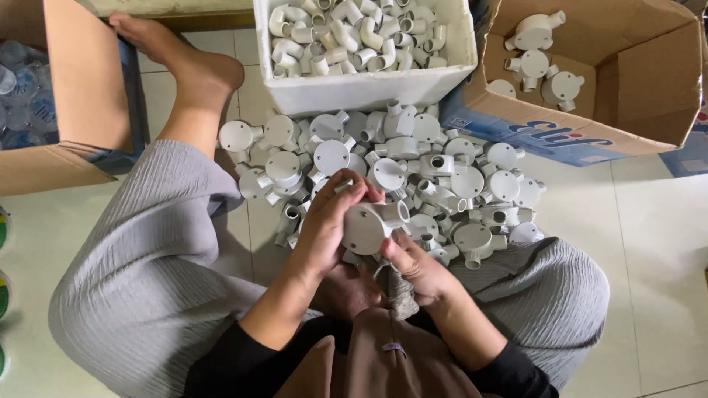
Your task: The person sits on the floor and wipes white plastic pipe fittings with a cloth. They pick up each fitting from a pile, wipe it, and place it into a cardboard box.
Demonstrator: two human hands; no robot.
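A round white junction box [366,225] with short pipe stubs is gripped between both hands, just above the lap. The left hand [328,221] is wrapped over its left side, fingers [346,188] curled and clamped on the rim. The right hand [413,264] is closed on it from below, thumb pressed against the underside near the stub.

Just beyond the hands, a heap of identical white boxes [413,166] is spread on the pale tiled floor [649,228], between grey-trousered knees [147,258]. A bare foot [188,63] is stretched out toward the floor's far left.

At the far edge, a white foam crate [369,87] is seen filled with white pipe elbows [354,33]. At the far right corner, an open cardboard carton [634,74] is seen holding a few more junction boxes. Another cardboard box [66,96] is set at the left edge, clear plastic items inside it.
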